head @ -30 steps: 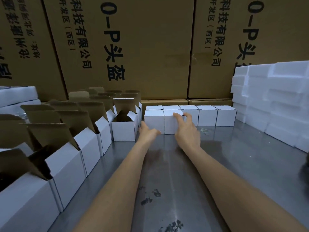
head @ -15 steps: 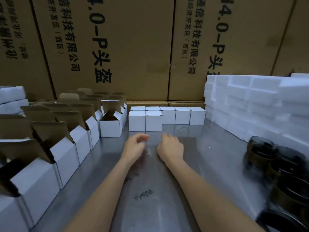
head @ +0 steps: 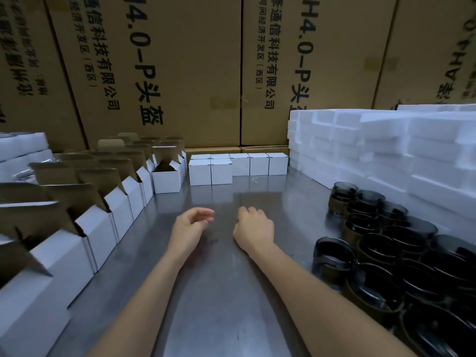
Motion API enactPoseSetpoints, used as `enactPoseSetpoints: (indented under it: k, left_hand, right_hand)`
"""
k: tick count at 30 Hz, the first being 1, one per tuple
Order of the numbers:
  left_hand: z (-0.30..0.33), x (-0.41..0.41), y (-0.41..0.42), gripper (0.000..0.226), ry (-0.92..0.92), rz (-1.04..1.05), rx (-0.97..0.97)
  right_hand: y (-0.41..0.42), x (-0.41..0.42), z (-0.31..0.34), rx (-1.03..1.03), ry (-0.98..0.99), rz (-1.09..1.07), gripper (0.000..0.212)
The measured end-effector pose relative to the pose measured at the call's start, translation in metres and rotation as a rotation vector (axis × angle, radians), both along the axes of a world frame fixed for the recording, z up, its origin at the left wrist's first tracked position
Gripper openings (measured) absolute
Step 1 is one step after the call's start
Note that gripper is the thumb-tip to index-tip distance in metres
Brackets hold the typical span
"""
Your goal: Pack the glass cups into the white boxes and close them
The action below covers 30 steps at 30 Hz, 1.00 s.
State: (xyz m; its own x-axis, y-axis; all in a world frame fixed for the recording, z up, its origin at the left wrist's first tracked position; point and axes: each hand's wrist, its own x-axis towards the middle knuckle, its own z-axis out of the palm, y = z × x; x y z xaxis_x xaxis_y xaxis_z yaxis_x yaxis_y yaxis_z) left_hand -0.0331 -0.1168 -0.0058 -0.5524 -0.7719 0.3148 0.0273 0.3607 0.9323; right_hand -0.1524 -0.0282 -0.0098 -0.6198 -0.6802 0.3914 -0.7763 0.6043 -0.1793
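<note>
Your metal bench (head: pixel 226 292) carries open white boxes (head: pixel 108 222) along its left edge, closed boxes (head: pixel 221 171) at the back, dark glass cups (head: pixel 401 253) (tightly clustered) and foam blocks (head: pixel 386 153) on the right.

Both hands, left hand (head: pixel 189 228) and right hand (head: pixel 253 228), have been pulled back from the closed white cardboard boxes (head: pixel 210 171) at upper centre to mid-frame; dark smoked-glass cups (head: pixel 386 243) are now revealed lower right.

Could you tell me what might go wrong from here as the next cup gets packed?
1. The cups stand tightly clustered on the right; lifting one could knock its neighbours.
2. The open boxes on the left have raised flaps; a cup lowered carelessly might catch one and tip the box.
3. Both the left hand and right hand are empty over the smooth metal table, where a box may slide.
</note>
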Motion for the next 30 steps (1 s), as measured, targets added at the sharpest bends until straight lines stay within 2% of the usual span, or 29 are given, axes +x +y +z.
enactPoseSetpoints:
  k: [3,8,12,15,20,24,27,30]
  left_hand:
    - [-0.001,0.011,0.011,0.033,-0.015,-0.005,0.003]
    - [-0.001,0.018,0.017,0.037,-0.050,0.004,0.006]
    - [-0.001,0.016,0.017,0.034,-0.125,0.010,-0.040]
    - [-0.001,0.016,0.017,0.033,-0.150,0.018,-0.051]
    - [0.001,0.015,0.017,0.033,-0.154,0.033,-0.048]
    - [0.001,0.016,0.018,0.032,-0.143,0.034,-0.040]
    - [0.002,0.016,0.018,0.032,-0.138,0.031,-0.035]
    - [0.002,0.016,0.019,0.032,-0.132,0.027,-0.026]
  right_hand:
    - [0.009,-0.008,0.021,0.107,0.021,-0.005,0.027]
    - [0.044,-0.053,0.061,0.046,-0.127,-0.229,0.032]
    - [0.086,-0.093,0.063,0.183,-0.154,-0.422,0.042]
    - [0.103,-0.109,0.056,0.223,-0.199,-0.489,0.046]
    - [0.102,-0.115,0.057,0.263,-0.163,-0.459,0.040]
    - [0.090,-0.109,0.058,0.226,-0.002,-0.400,0.029]
    - [0.074,-0.089,0.064,0.162,0.033,-0.290,0.017]
    - [0.054,-0.059,0.068,0.142,-0.021,-0.118,0.019]
